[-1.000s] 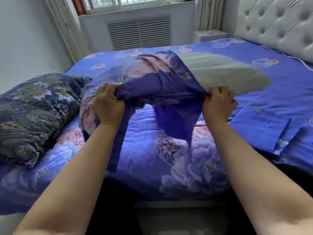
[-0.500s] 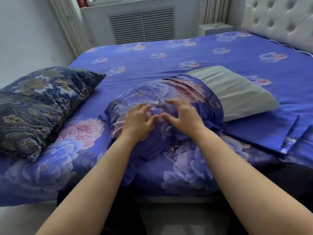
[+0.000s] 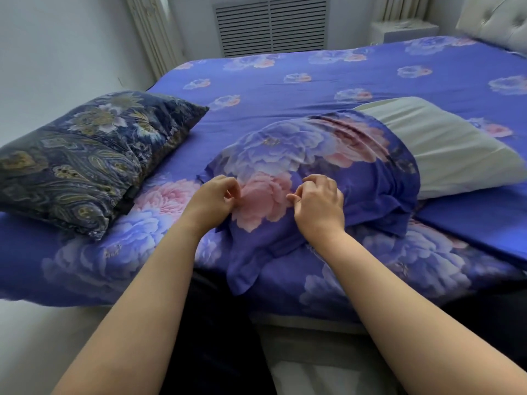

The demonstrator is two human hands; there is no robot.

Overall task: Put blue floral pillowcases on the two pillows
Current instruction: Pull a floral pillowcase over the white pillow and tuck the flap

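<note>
Your left hand (image 3: 213, 198) and right hand (image 3: 318, 203): fingers curled, pinching pillowcase (image 3: 299, 166) fabric at near end. Pillowcase covers near half of pillow (image 3: 445, 155) on bed (image 3: 313, 81); far half bare. Second pillow (image 3: 85, 155), dark paisley cover, lies left.

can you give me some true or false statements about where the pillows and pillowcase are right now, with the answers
1. The blue floral pillowcase covers the whole white pillow. False: the far end is bare.
2. The dark paisley pillow lies left of it on the bed. True.
3. The left hand and right hand are at the pillowcase's near end. True.
4. The white pillow is held up in the air. False: it lies on the bed.
5. The paisley pillow wears a blue floral pillowcase. False: its cover is dark paisley.
</note>
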